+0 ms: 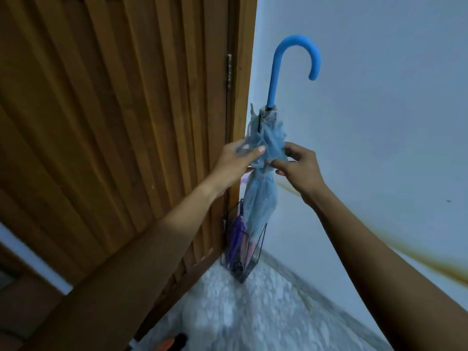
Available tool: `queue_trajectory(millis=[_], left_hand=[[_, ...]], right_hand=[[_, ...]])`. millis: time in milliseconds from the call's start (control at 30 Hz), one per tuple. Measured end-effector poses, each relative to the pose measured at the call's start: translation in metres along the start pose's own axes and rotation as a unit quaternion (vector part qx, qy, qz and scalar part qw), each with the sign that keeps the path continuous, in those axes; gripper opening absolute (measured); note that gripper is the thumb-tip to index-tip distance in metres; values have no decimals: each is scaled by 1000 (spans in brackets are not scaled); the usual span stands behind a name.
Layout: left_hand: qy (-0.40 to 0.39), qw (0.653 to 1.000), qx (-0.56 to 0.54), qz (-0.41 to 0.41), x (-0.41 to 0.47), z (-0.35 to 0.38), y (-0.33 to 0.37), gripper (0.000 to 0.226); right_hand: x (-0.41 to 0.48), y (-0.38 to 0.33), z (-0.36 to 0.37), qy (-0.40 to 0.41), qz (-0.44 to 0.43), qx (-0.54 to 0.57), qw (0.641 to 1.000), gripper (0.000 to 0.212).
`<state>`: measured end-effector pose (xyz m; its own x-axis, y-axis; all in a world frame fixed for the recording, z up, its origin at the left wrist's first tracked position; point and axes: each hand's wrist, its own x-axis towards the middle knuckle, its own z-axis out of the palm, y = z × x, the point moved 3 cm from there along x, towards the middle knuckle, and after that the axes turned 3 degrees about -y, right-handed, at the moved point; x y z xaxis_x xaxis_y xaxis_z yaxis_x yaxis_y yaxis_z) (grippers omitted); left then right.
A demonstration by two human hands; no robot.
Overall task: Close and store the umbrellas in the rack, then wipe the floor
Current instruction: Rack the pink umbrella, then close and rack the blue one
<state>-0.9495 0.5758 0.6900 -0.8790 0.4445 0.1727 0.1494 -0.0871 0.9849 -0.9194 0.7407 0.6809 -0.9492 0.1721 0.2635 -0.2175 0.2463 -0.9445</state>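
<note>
- Blue umbrella [260, 198] stands handle-up with its tip inside the wire rack [241, 273] in the corner, beside a stored purple umbrella [236, 234].
- Left grip [238, 158] clasps the bunched canopy; right grip [298, 165] pinches the folds opposite (strap not discernible).
- Recommendation: gather the folds evenly, wrap tight and fasten before letting go, holding the shaft upright.
- Floor [253, 312] not yet wiped.

Both bare arms stretch forward, the left entering from 7 o'clock, the right from 4 o'clock. The left hand [235, 163] curls round the umbrella [260, 198], thumb on top. The right hand [301, 171], at its 3 o'clock, pinches the fabric with bent fingertips.
</note>
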Motion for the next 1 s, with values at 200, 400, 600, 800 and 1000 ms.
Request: queue_trajectory(millis=[200,400,600,800,1000], left_hand=[[-22,1000,11,2,57,-11,-40,27],[-55,998,11,-27,120,-20,-93,30],[0,990,95,-105,182,-37,-179,20],[106,969,101,-201,228,-52,-308,19],[161,933,142,-287,233,-71,-441,20]], right_hand=[[45,48,-1,48,22,0,999,31],[94,116,8,75,52,14,996,33],[157,210,18,41,88,0,995,29],[215,350,44,-38,166,-49,984,31],[215,470,81,-103,224,-179,953,21]])
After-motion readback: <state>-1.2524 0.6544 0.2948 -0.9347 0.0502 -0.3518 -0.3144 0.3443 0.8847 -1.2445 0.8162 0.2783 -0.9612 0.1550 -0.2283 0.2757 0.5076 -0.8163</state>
